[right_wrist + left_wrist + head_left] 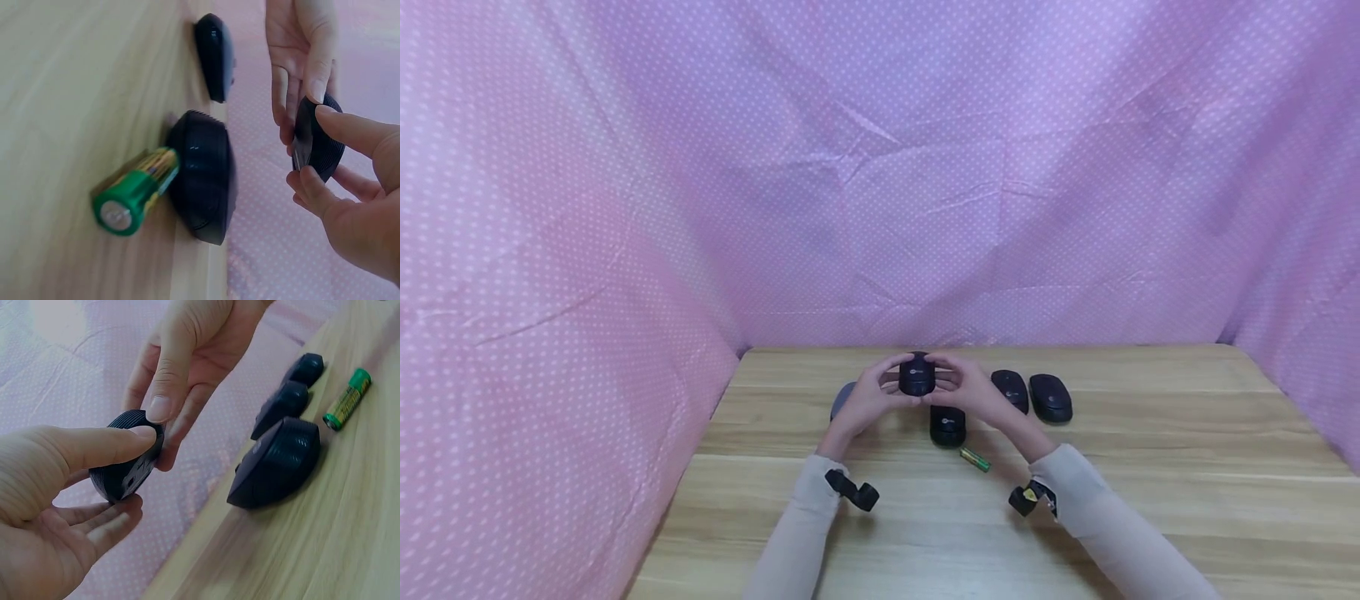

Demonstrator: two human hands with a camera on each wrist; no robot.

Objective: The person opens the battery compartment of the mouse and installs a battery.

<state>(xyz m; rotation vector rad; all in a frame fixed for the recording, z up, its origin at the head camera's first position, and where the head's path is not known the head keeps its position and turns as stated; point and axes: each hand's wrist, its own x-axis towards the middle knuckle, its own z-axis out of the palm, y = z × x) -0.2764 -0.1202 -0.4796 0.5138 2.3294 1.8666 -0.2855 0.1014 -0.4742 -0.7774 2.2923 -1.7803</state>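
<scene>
A black computer mouse point(917, 375) is held up above the far part of the table, between both hands. My left hand point(871, 400) grips it from the left, thumb point(109, 447) along one edge and fingers curled around the other side. From the right, my right hand point(973, 390) pinches the same mouse, its thumb near the left thumb. In the left wrist view the underside of the mouse point(128, 478) partly shows, with fingers covering the rest. Below the hands, a second black mouse point(947, 427) lies on the table, and a green-and-gold battery point(975, 459) lies just in front of it.
Two more dark mice, one point(1010, 390) beside the other point(1051, 398), rest to the right of my right hand. A greyish mouse point(841, 400) is partly hidden behind my left hand. The wooden table point(1150, 467) ends at a pink dotted cloth point(925, 208).
</scene>
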